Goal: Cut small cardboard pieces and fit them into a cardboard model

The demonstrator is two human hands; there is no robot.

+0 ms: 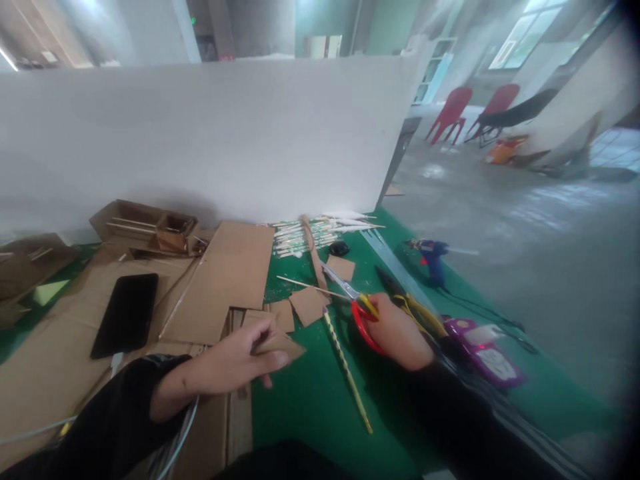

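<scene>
My left hand (240, 360) is closed round a small piece of cardboard (281, 345), whose pointed corner sticks out to the right. In my right hand (399, 333) are the scissors (363, 319), with red and yellow handles; their blades point up and left, away from the held piece. Several cut cardboard pieces (307, 305) lie on the green table between and beyond my hands. A thin wooden stick (310, 287) reaches under the scissors. Below the blades rests a patterned yellow pencil (347, 373).
A phone (125, 315) lies on cardboard at the left, near an open cardboard box (135, 227). Wrapped sticks (290, 239) lie by the white partition (225, 140). Pliers (393, 283), a purple device (485, 353) and a blue glue gun (433, 263) stand right.
</scene>
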